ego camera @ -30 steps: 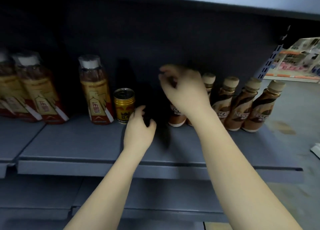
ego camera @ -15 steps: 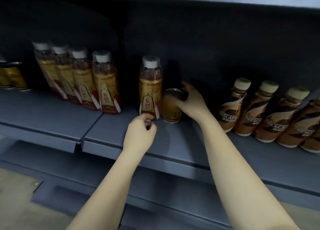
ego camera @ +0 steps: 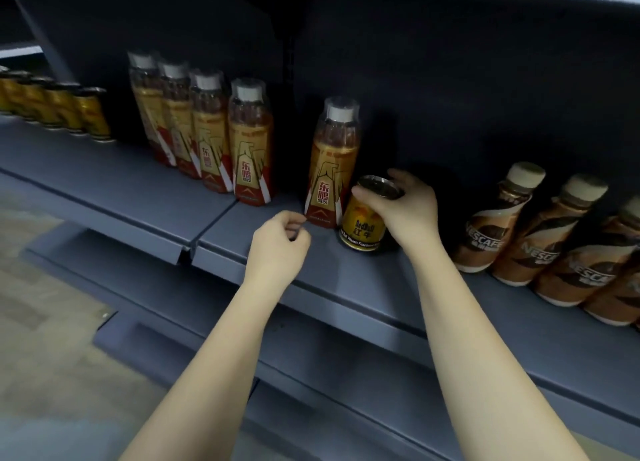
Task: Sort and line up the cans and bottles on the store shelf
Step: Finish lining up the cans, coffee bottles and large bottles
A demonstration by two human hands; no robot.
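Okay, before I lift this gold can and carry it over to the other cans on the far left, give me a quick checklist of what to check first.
1. Right hand has a grip round the gold can: ok.
2. Can upright on the shelf: ok.
3. Can apart from the lone bottle beside it: not ok, they look to be touching.
4. Left hand free to steady that bottle: ok, it holds nothing.
5. Spot at the right end of the can row: ok, bare shelf shows there.
6. Coffee bottles out of the path: ok.
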